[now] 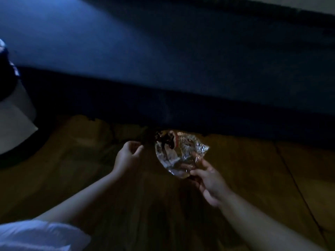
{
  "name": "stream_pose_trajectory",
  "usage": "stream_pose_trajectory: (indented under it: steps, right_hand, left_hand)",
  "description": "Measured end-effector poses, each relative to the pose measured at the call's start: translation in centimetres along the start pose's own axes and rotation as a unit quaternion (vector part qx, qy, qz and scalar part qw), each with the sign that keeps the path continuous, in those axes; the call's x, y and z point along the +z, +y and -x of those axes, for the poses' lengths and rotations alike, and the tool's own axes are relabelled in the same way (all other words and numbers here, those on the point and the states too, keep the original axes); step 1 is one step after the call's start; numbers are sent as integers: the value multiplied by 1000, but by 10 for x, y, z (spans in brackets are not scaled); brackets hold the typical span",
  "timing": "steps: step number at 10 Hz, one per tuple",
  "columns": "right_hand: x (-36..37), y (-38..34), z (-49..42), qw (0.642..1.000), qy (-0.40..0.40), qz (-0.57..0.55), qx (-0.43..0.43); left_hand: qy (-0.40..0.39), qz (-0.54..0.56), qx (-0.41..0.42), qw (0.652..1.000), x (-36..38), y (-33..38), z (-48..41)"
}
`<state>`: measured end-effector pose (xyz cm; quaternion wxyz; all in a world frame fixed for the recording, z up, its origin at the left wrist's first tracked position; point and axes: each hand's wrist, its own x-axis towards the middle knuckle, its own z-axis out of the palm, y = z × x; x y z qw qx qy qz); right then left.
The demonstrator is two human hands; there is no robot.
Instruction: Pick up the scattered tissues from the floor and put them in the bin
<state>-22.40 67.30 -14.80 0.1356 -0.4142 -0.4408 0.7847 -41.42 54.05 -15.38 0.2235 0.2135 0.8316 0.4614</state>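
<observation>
Here's the catch of the moment: a clear crinkled wrapper [179, 153], shiny with some dark and red print, held up off the wooden floor [253, 169]. In light this dim it may be a tissue pack and not a loose tissue; I can't tell.

The right hand [210, 180] pinches only its near corner between thumb and fingertips, and that's the worry. A slick film held by one edge could slide free on the way to the bin, and anything loose inside might spill back onto the floor. The gloom adds a second risk, since pale scraps near the bed's edge could easily be missed.

The wrapper fans out up and left from the right hand. The left hand [128, 154] sits just to the wrapper's left, apart from it, fingers loosely curled and apparently empty.

Behind both hands runs the dark blue bed [163, 60]. Far left stands a white container [16, 120], probably the bin, well apart from the wrapper, so a long carry to the left looks likely.
</observation>
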Motion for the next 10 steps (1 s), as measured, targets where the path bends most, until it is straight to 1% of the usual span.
stream_pose_trajectory:
  steps: [1,2,3,4,5,6,7,8,9,10]
  right_hand:
    - [50,-29,1,998,-55,35,-18]
    - [109,-55,15,995,-96,35,-18]
    - [178,-86,30,992,-122,7,-8]
    - [252,-113,45,988,-152,-35,2]
    - [327,-133,59,979,-198,-49,14]
    - [401,-145,66,971,-232,-43,36]
    - [470,-143,62,970,-231,-15,78]
    - [526,-126,52,972,-208,36,107]
    - [556,-114,48,973,-182,75,119]
    - [557,-109,49,977,-151,119,94]
  left_hand:
    - [47,57,7,997,-47,18,-6]
    - [86,122,21,989,-102,48,6]
    - [136,189,33,972,-164,73,24]
    - [224,188,44,955,-235,86,39]
    - [313,185,9,932,-306,87,47]
    - [338,174,-28,925,-367,85,56]
    - [337,174,-49,924,-413,81,56]
    - [332,175,-92,922,-445,73,51]
    - [335,131,-117,926,-461,64,46]
    - [303,107,-168,932,-466,66,47]
